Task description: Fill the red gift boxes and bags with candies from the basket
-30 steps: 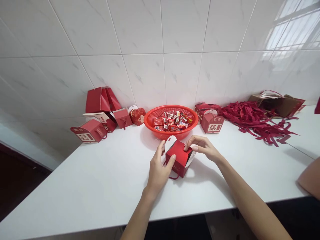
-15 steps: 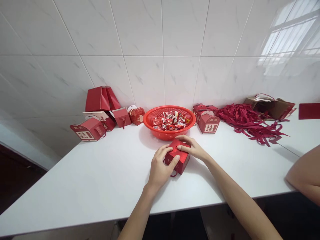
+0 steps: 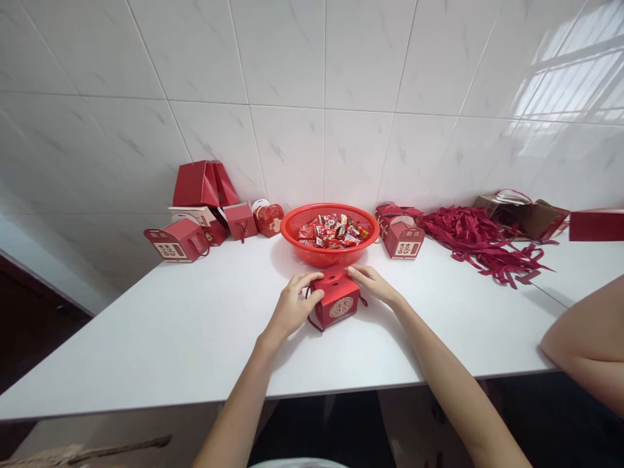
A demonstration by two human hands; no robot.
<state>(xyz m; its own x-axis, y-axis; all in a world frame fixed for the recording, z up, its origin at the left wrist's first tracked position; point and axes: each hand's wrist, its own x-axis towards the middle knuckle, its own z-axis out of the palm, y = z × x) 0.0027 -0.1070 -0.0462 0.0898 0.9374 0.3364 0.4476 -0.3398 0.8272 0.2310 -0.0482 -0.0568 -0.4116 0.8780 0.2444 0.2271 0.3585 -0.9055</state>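
A red gift box (image 3: 341, 304) with a round gold pattern on its front stands on the white table, cords hanging at its sides. My left hand (image 3: 294, 304) grips its left top edge, thumb on top and fingers behind. My right hand (image 3: 373, 283) touches the raised flap at the right rear, its fingertips on the edge. Two small holes show in the top. Just behind the box is a red plastic basket (image 3: 327, 259) of wrapped candies (image 3: 336, 232).
Red boxes (image 3: 178, 240) stand at the back left, another box (image 3: 404, 242) right of the basket. Dark red ribbons (image 3: 468, 229) lie beside an open cardboard box (image 3: 536, 220). Another person's arm (image 3: 585, 331) rests at the table's right edge.
The box has turned so its patterned front faces me. My left hand has shifted to its left side, and my right hand has moved off the top centre to the right rear.
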